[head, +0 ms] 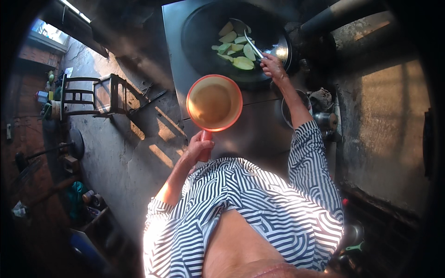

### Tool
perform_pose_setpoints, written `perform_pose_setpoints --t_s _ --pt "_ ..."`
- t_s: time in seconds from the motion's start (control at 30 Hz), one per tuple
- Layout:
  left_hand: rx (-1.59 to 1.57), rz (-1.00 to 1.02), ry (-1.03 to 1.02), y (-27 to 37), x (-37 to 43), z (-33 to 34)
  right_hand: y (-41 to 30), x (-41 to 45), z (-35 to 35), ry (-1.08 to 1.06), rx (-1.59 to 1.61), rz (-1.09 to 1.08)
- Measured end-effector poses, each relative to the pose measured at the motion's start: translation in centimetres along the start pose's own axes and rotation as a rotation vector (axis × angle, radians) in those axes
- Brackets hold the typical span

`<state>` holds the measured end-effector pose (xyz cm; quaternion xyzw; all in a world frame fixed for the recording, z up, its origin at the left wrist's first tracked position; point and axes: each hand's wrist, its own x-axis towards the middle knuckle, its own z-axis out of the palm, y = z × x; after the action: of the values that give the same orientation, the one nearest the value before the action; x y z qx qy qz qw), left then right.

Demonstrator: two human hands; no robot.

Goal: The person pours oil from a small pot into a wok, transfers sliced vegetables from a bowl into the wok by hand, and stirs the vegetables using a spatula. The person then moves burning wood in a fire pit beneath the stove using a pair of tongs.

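My left hand [199, 148] grips the red handle of a long-handled dipper [240, 100], which has a red rim and a pale inside. Something like liquid appears to lie in its bowl, though I cannot tell how much. My right hand [274, 68] holds the metal handle of a spatula or ladle [253, 45] over a large dark wok [198, 48] set into the stove top. The tool's head reaches the upper edge of a heap of pale green vegetable pieces [243, 63] in the wok. The dipper stands on the near side of the wok, apart from the food.
The stove's metal-looking top [257, 121] lies between me and the wok. A lidded metal pot [325, 121] and a crumpled cloth [320, 98] are at the right. A wooden chair [104, 93] stands on the floor at the left. A stove pipe [333, 15] runs along the upper right.
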<state>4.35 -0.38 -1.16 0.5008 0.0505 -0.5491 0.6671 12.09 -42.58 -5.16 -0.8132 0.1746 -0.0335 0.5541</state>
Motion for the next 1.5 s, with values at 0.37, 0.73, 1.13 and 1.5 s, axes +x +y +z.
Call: perform_pose_setpoints --t_s 0.37,0.73,1.13,1.5 --pt "-0.022 0.007 0.007 -0.4 0.1 -0.5 -7.3 -7.9 3.5 -0.084 0.516 0.320" --pt "-0.040 -0.004 0.010 -0.9 0.1 -0.9 -8.3 -5.5 6.2 0.076 0.605 0.360" --pt "-0.041 -0.022 -0.016 0.1 0.0 -0.5 -5.4 -5.1 6.1 -0.090 0.275 0.095" --pt "-0.034 0.005 -0.004 -0.5 0.2 -0.8 -7.2 -6.5 7.3 -0.009 0.215 0.226"
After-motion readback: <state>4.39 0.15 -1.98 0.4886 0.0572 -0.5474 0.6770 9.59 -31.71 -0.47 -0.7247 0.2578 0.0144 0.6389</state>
